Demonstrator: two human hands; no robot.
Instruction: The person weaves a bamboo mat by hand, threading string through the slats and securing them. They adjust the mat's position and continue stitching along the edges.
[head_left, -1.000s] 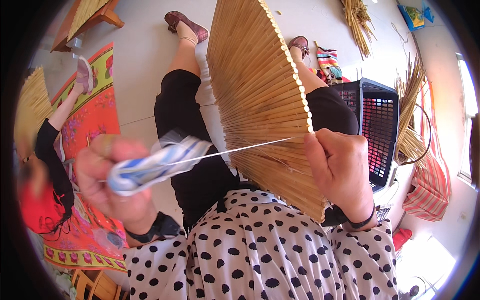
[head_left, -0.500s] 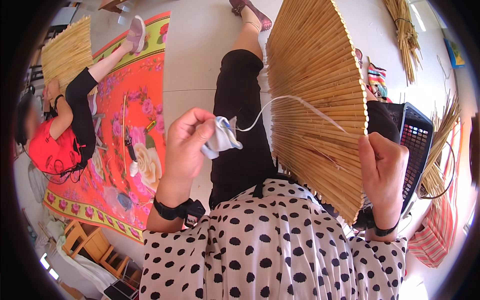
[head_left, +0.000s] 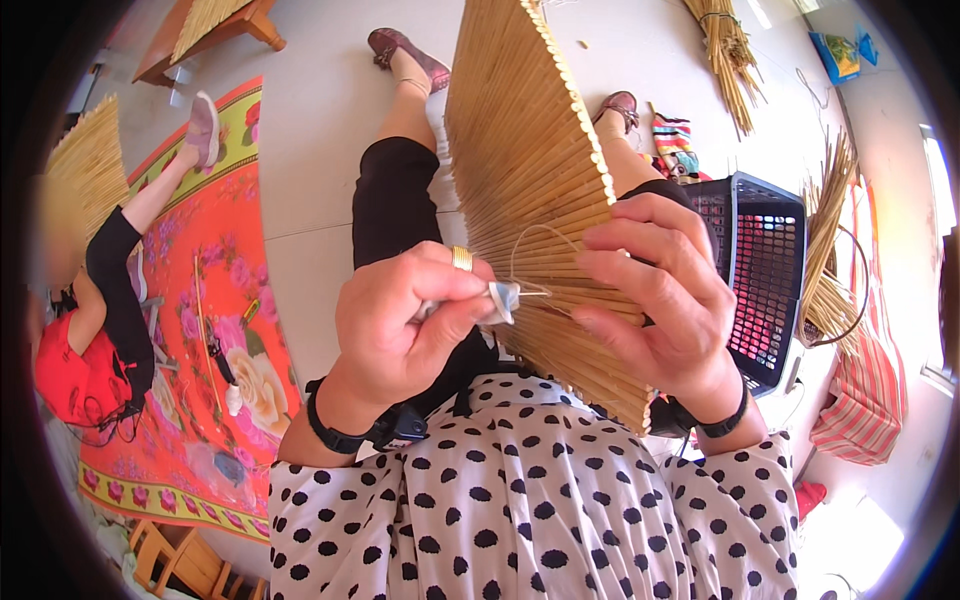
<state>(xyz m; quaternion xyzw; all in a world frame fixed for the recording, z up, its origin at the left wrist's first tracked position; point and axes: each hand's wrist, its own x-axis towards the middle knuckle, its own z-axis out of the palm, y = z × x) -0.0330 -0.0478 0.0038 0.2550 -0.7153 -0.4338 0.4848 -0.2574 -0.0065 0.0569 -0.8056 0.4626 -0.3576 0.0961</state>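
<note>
A fan-shaped panel of thin bamboo slats (head_left: 520, 170) stands on edge over my lap. My right hand (head_left: 655, 295) grips its lower right part, fingers spread across the slats. My left hand (head_left: 405, 325), with a gold ring on one finger, pinches a small white thread spool (head_left: 500, 298) against the panel's lower edge. A thin white thread (head_left: 535, 240) loops from the spool over the slats. Both wrists wear black bands.
A black plastic basket (head_left: 765, 270) stands on the floor at my right, with bundles of straw (head_left: 830, 240) beside it. On the left another person in red (head_left: 90, 330) sits on a red flowered mat (head_left: 215, 300), holding a similar slat panel (head_left: 85, 165).
My left hand has moved right and in, bringing the spool up against the panel; the long loop of thread has shortened. My right hand has shifted up over the slats.
</note>
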